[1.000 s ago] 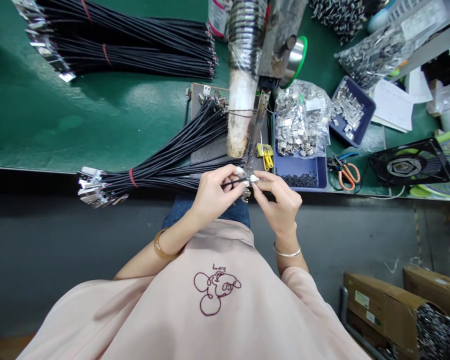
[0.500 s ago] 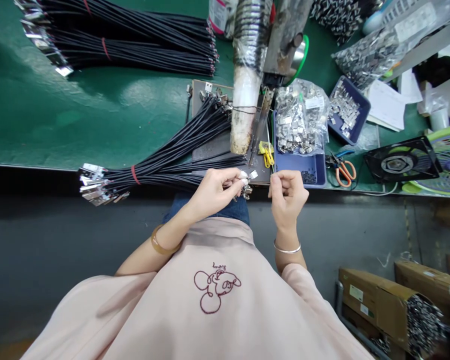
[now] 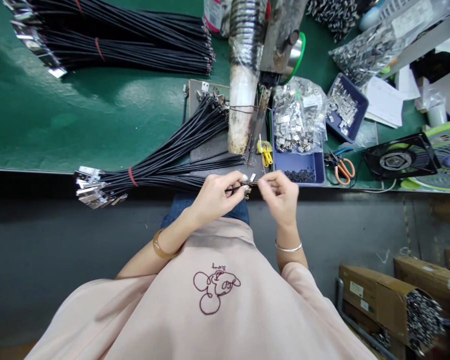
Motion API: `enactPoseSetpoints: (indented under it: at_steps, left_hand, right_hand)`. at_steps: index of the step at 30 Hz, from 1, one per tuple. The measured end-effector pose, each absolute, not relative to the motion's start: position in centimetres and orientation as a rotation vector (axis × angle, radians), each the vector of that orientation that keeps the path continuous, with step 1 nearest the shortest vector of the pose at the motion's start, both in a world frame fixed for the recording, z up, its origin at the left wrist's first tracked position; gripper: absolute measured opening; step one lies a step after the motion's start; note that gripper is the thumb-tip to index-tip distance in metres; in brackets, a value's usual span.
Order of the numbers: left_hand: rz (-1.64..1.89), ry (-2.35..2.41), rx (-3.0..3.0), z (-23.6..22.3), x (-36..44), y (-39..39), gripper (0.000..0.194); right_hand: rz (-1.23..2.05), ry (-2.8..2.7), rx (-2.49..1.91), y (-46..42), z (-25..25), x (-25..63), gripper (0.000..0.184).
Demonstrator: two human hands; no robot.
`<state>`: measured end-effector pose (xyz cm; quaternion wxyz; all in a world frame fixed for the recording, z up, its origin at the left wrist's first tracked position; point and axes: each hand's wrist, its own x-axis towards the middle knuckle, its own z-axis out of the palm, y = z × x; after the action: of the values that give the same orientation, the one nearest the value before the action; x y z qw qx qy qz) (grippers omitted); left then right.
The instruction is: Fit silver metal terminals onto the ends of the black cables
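One thin black round cable (image 3: pixel 230 189), small silver metal connector (image 3: pixel 252 177) seemingly at tip, is pinched by left hand (image 3: pixel 216 194) at front edge of green bench (image 3: pixel 97 130), beside red-banded bundle of black cables (image 3: pixel 165 167). Right hand (image 3: pixel 280 196) held just beside connector, thumb and forefinger narrowed; whether anything is gripped cannot be told. Cable judged light, springy; connector hard, slippery; joint probably fragile. Best held on jacket, close behind connector.

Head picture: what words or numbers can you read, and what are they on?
Nothing reads for certain.
Pink shirt: stitched lettering, upside down, too small.
Clear-bag labels: too blurred.
Cardboard-box labels: too small.
Jar label: too blurred.
Papers: marks too faint.
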<state>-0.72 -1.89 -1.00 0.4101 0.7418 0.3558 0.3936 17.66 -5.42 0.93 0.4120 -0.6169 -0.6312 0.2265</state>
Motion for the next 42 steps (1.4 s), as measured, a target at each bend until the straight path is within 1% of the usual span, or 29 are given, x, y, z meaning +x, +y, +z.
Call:
enactPoseSetpoints:
  at_steps: [3, 5, 7, 10, 14, 18, 21, 23, 25, 27, 29, 33, 42]
  left_hand:
    - [1.015, 0.863, 2.052, -1.0, -0.8, -2.0, 0.006]
    - [0.99, 0.804, 2.191, -1.0, -1.0, -1.8, 0.012]
    - [0.946, 0.75, 2.21, -1.0, -1.2, -1.4, 0.017]
    - [0.855, 0.725, 1.985, -0.8, -1.4, -0.6, 0.018]
    - [0.785, 0.757, 1.616, -0.5, -1.4, 0.0, 0.024]
    - [0.815, 0.814, 1.422, -1.0, -1.0, -0.3, 0.017]
    - [0.878, 0.899, 1.418, -1.4, -0.5, -0.5, 0.011]
    - [0.921, 0.947, 1.41, -1.5, -0.2, -0.6, 0.006]
    - [0.942, 0.983, 1.383, -1.5, 0.0, -0.6, 0.005]
    - [0.956, 1.009, 1.364, -1.4, 0.2, -0.7, 0.006]
    - [0.966, 1.022, 1.362, -1.2, 0.3, -0.7, 0.008]
    - [0.958, 1.029, 1.38, -1.1, 0.5, -0.8, 0.011]
    - [0.943, 1.049, 1.455, -1.1, 0.5, -0.9, 0.009]
  right_hand:
    - [0.397, -1.396, -1.684, -4.0, 1.1, 21.0, 0.022]
    - [0.347, -1.504, -1.809, -2.6, 0.8, 23.2, 0.019]
    - [0.299, -1.667, -1.842, -1.0, 0.4, 24.7, 0.012]
    - [0.125, -1.843, -1.822, 1.0, -0.3, 25.3, 0.007]
    - [-0.008, -1.932, -1.886, 2.3, -0.8, 24.9, 0.01]
    - [0.086, -1.884, -1.889, 1.3, -0.2, 24.3, 0.011]
    - [0.289, -1.589, -1.788, -0.9, 0.6, 23.1, 0.007]
    - [0.452, -1.404, -1.652, -2.6, 0.9, 21.7, 0.008]
    - [0.63, -1.366, -1.576, -4.0, 1.0, 20.1, 0.011]
    - [0.734, -1.383, -1.563, -4.9, 0.7, 18.6, 0.013]
    - [0.738, -1.404, -1.571, -5.1, 0.2, 17.4, 0.016]
    - [0.721, -1.462, -1.56, -4.6, -0.6, 16.2, 0.028]
    - [0.679, -1.539, -1.522, -4.5, -0.3, 16.0, 0.028]
